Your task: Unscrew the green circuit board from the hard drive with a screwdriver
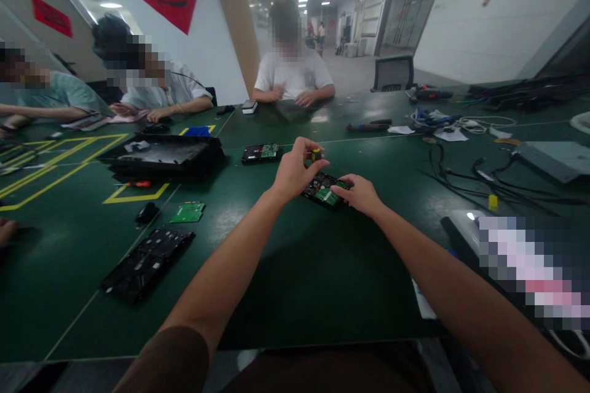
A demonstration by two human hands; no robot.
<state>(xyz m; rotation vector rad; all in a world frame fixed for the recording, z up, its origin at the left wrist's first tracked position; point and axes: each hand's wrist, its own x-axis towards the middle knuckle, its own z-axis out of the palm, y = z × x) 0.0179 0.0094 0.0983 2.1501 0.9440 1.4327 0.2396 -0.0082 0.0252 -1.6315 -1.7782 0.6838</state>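
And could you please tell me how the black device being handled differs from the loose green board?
The right hand touches the black device; the green board lies untouched. The black device looks thick and mostly black; the green board, flat and green. Both show green.

A screwdriver [316,155] is in the left hand [295,167], at 11 o'clock of a drive [326,196]; the right hand [362,195] is at its 3. Around it, the table [322,295] bears another drive [261,153] at 10, a board [188,212] at 9, a casing [148,263] at 8, cables [485,176] at 3; a person [292,73] sits across at 12.
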